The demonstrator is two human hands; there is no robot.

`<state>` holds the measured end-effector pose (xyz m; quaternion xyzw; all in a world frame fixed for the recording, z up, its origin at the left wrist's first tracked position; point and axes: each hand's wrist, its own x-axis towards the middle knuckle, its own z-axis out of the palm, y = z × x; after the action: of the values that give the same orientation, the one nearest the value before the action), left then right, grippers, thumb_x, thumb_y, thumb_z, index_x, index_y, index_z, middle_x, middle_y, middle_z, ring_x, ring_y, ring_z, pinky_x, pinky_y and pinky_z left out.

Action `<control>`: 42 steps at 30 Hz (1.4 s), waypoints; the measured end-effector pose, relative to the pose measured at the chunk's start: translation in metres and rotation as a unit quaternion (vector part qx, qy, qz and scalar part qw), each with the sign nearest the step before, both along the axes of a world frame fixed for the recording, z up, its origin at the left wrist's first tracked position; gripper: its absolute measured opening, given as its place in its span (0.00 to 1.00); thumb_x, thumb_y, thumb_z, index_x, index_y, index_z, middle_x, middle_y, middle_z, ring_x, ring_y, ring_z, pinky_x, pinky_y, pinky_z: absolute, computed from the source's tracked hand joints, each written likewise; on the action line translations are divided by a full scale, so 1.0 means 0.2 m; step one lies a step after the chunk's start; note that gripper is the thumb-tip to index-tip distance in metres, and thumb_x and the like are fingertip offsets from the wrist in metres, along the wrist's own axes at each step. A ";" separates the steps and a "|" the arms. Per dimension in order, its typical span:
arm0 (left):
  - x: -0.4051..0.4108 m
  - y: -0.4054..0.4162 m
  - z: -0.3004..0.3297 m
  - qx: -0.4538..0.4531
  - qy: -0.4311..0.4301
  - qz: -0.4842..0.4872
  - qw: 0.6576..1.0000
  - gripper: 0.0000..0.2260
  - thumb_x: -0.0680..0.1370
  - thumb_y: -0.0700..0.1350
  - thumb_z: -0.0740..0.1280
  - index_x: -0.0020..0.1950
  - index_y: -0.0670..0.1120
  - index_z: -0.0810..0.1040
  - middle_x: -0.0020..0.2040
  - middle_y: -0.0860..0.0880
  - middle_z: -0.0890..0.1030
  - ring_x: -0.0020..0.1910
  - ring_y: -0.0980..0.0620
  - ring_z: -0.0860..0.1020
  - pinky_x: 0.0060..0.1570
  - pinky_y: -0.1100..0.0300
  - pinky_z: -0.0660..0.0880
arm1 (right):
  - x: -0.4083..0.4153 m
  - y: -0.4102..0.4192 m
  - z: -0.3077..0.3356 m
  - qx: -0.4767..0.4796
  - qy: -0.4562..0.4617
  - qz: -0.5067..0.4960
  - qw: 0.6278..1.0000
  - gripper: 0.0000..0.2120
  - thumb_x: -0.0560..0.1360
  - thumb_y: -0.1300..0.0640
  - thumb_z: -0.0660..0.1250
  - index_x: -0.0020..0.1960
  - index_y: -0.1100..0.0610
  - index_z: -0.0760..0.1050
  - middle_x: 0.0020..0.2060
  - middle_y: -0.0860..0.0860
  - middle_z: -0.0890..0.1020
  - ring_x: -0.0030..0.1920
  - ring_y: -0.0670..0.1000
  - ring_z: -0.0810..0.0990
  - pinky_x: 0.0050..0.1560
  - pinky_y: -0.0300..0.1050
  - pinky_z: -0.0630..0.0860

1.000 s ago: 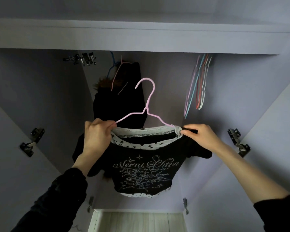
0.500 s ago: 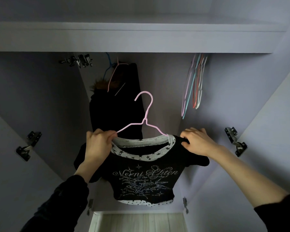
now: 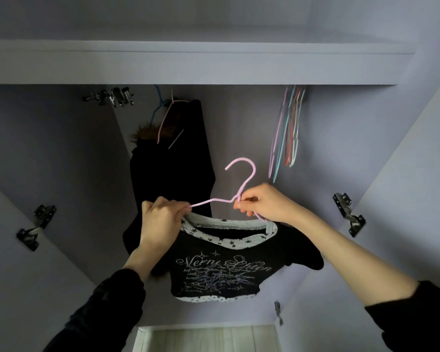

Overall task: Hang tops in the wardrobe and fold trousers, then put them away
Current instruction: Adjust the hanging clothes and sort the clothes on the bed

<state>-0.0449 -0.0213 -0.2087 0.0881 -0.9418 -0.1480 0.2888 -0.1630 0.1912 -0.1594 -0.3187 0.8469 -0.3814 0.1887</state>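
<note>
— Where's the top now?

— The black top (image 3: pixel 224 268) is on the pink hanger (image 3: pixel 241 189), held up in front of the open wardrobe (image 3: pixel 188 64), below the shelf edge and not yet hung. The hook curls upward with its open end to the left, and it sits straight above the right hand (image 3: pixel 262 204).

— So which hand is nearer the hook?

— The right one, plainly. Its grip is closed on the hanger's neck, thumb and fingertips pinching just where the hook's stem meets the two arms. The left hand (image 3: pixel 160 219) grips the hanger's left end together with the collar there, fingers curled tight.

— And the hanger's long line?

— It runs left to right between the two hands, a little lower on the right, with the top dangling beneath (print facing us). Both forearms reach up and forward, the right one coming in from the lower right.

— Where would it go?

— The rail itself is hidden behind the shelf edge, I think. A dark coat (image 3: pixel 170 174) hangs at the left and a bunch of empty hangers (image 3: pixel 286 133) at the right, so the gap between them, straight above the hook, looks the likely spot.
</note>
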 end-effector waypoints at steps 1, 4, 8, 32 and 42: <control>0.00 0.00 0.00 0.000 -0.011 0.004 1.000 0.05 0.75 0.40 0.69 0.47 0.47 0.85 0.42 0.52 0.84 0.44 0.45 0.78 0.43 0.57 0.53 | 0.00 0.00 0.00 0.009 -0.020 0.001 1.000 0.07 0.76 0.58 0.67 0.49 0.59 0.82 0.36 0.49 0.81 0.33 0.42 0.78 0.38 0.32 0.74; -0.01 0.00 0.01 0.004 -0.034 0.013 0.999 0.10 0.78 0.42 0.65 0.58 0.49 0.81 0.54 0.52 0.82 0.53 0.48 0.77 0.47 0.57 0.56 | -0.02 0.00 0.01 0.004 -0.103 -0.036 0.994 0.05 0.75 0.59 0.68 0.48 0.59 0.81 0.36 0.51 0.80 0.32 0.45 0.77 0.36 0.34 0.74; 0.00 -0.04 0.05 0.010 -0.030 0.029 0.999 0.14 0.79 0.40 0.63 0.65 0.48 0.77 0.60 0.50 0.79 0.58 0.46 0.75 0.53 0.53 0.61 | -0.05 0.08 0.03 -0.001 -0.250 -0.102 0.963 0.02 0.74 0.62 0.69 0.46 0.59 0.79 0.36 0.54 0.79 0.33 0.50 0.79 0.36 0.42 0.80; -0.25 -0.27 0.64 -0.234 0.105 0.023 0.966 0.34 0.74 0.37 0.66 0.77 0.45 0.53 0.77 0.40 0.51 0.76 0.39 0.46 0.70 0.35 0.47 | -0.33 -0.27 -0.02 -0.335 -0.474 -0.185 0.793 0.24 0.73 0.75 0.47 0.56 0.57 0.74 0.52 0.54 0.78 0.50 0.53 0.79 0.38 0.53 0.77; -0.41 -0.45 0.64 -0.316 0.136 0.031 0.939 0.40 0.70 0.38 0.67 0.77 0.48 0.49 0.77 0.44 0.47 0.75 0.40 0.43 0.67 0.30 0.43 | -0.59 -0.62 0.04 -0.426 -0.420 -0.145 0.788 0.27 0.74 0.72 0.45 0.69 0.58 0.65 0.51 0.49 0.79 0.49 0.51 0.79 0.43 0.49 0.75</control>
<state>-0.1276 -0.1115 -0.0813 0.0005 -0.8888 0.1558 0.4311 -0.2810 0.0673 -0.1512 -0.0483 0.4716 -0.8229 0.3133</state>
